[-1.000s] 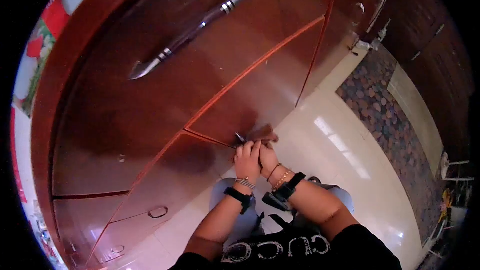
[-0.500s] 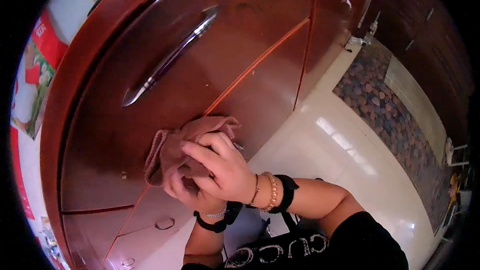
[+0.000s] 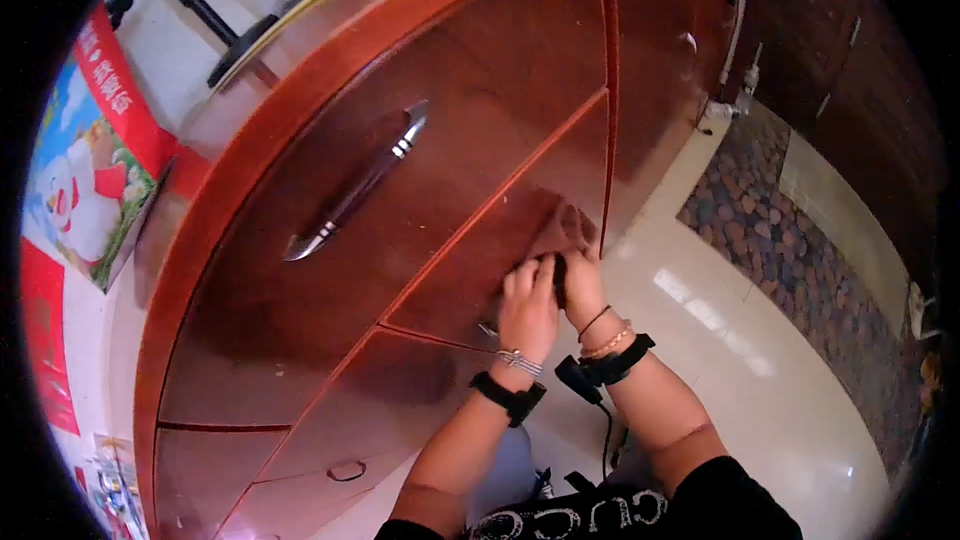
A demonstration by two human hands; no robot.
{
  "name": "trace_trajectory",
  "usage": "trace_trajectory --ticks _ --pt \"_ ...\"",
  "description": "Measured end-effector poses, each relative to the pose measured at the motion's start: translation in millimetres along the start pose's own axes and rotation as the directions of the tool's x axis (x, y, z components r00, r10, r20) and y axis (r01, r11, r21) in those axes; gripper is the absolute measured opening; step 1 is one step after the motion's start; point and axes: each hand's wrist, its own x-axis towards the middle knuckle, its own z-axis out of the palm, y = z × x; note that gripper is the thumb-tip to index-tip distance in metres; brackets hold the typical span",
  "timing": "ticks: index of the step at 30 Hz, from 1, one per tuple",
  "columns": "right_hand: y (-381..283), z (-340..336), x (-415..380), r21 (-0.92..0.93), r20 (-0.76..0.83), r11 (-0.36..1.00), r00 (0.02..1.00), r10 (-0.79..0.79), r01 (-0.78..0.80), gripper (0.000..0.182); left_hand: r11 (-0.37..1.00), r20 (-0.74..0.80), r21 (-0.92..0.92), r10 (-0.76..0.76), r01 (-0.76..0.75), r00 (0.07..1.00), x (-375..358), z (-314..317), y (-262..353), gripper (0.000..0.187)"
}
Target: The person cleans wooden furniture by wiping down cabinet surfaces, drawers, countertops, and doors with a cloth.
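My left hand (image 3: 530,308) and my right hand (image 3: 584,292) are side by side, low on a glossy reddish-brown cabinet front (image 3: 470,170). Between and beyond my fingers is a brown cloth (image 3: 566,228), bunched against the lower panel near its right edge. My right fingers are closed on it. The left fingers curl in at its near side, partly blurred and shadowed. Up and left of my hands, a long dark handle with silver ends (image 3: 365,180) is fixed to the upper panel.
On the cabinet top at left are a red box with a cartoon picture (image 3: 90,170) and a black stand (image 3: 205,15). Glossy pale floor tiles (image 3: 720,340) lie to the right, with a pebble-patterned mat (image 3: 780,230) beyond. A ring pull (image 3: 347,471) sits on the lower cabinet.
Both hands have moved right with the cloth, from the seam between the panels to the lower panel's right side. My hands, overlapped before, are now side by side. The view has shifted.
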Motion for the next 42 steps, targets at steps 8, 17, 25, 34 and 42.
trace_trajectory --ticks 8,17,25,34,42 --pt "6 2 -29 0.270 0.092 0.799 0.840 0.534 -0.537 0.052 0.982 0.106 -0.045 -0.178 0.184 0.978 -66 33 -39 0.039" --pt "-100 63 -59 -0.215 0.360 0.693 0.716 -0.598 0.688 0.055 0.689 -0.187 0.713 0.011 0.128 0.982 -45 -29 -21 0.050" --pt "-139 31 47 -0.456 0.083 0.523 0.619 -0.781 0.720 0.049 0.926 -0.209 -0.376 -0.041 -0.041 0.977 -21 -45 25 0.059" --pt "-122 -3 94 -0.477 -0.115 0.708 0.762 -0.638 0.521 0.037 0.935 -0.172 -0.351 -0.120 0.053 0.978 -27 -48 14 0.058" --pt "-147 -16 108 -0.553 0.140 0.471 0.634 -0.761 0.687 0.032 0.940 -0.193 -0.337 -0.122 0.051 0.974 -32 -59 13 0.056"
